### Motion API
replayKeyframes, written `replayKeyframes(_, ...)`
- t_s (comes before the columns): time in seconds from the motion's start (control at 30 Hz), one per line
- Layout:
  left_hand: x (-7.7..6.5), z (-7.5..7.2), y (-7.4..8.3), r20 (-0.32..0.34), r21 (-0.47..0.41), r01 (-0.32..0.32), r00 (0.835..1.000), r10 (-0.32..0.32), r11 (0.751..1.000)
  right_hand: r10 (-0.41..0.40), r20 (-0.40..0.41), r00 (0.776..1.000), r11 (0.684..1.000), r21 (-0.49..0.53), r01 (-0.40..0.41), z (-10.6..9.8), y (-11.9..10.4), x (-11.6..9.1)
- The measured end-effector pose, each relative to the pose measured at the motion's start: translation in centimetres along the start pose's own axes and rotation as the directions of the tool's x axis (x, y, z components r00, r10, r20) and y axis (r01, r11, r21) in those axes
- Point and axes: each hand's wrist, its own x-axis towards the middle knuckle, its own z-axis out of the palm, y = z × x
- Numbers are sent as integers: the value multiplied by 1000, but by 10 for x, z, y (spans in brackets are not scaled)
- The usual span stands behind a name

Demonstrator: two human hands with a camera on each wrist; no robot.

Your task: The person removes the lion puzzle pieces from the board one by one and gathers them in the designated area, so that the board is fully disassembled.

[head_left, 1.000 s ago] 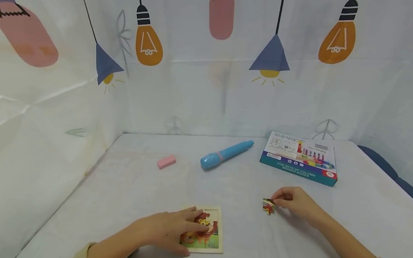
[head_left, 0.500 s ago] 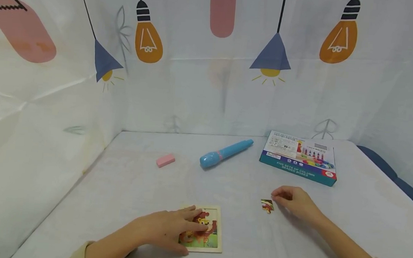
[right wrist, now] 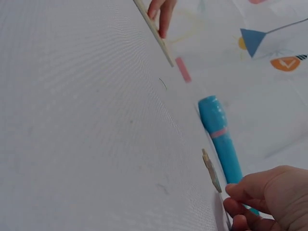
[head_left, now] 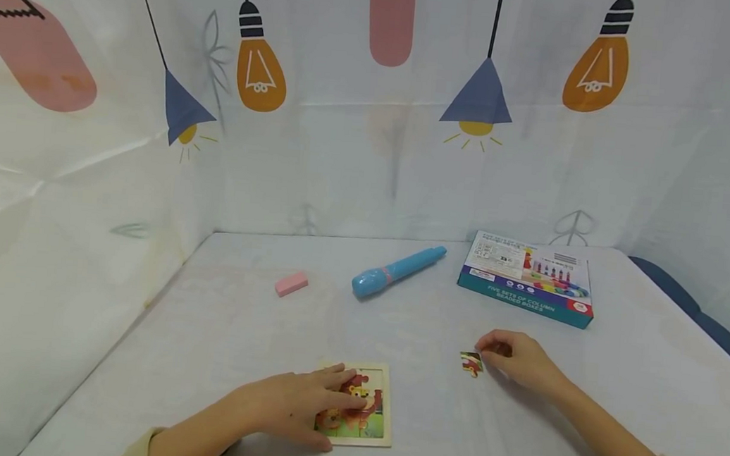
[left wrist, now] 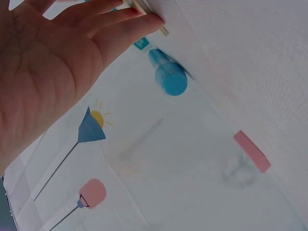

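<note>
The left hand [head_left: 292, 406] is lying flat, fingers straight, on the one puzzle board [head_left: 371, 433] near the table [head_left: 237, 332] front, likely steadying it. To its right, one loose puzzle piece [head_left: 471, 363] is lying just beside the right hand [head_left: 517, 359], whose curled fingers are gripping nothing. Behind are sitting one pink eraser [head_left: 291, 283], one blue torch [head_left: 396, 272] and one box [head_left: 527, 278].

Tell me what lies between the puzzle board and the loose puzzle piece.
Nothing: in the head view, only bare white tablecloth lies between the puzzle board and the loose puzzle piece.
</note>
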Motion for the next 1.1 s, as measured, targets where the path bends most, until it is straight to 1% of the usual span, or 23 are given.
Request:
replayKeyframes(0.3,-2,1,1,-14,-11,25,1000,-25,1000,-34,-10,999,998,-46,33,2,0,1)
replayKeyframes(0.37,-2,1,2,-19,-13,27,999,-27,1000,-51,-13,999,997,-60,50,3,-1,0)
replayKeyframes(0.5,-1,2,4,-37,3,9,999,-9,1000,-102,-25,994,988,-115,99,7,-4,-4)
replayKeyframes(0.6,-1,2,4,-46,18,-3,999,4,1000,-171,-45,984,969,-190,160,9,-8,-6)
replayKeyframes(0.73,-1,2,3,-48,23,-7,999,8,1000,-262,-93,961,934,-273,228,13,-17,-8)
replayKeyframes(0.83,-1,1,2,-47,28,-10,999,11,1000,-320,-125,939,916,-295,273,19,-27,-11)
replayKeyframes(0.93,-1,0,1,-46,34,-10,999,11,999,-364,-134,922,901,-302,312,27,-38,-14)
replayKeyframes(1.1,-1,0,2,-40,30,-3,999,4,1000,-400,-110,910,881,-321,349,38,-52,-18)
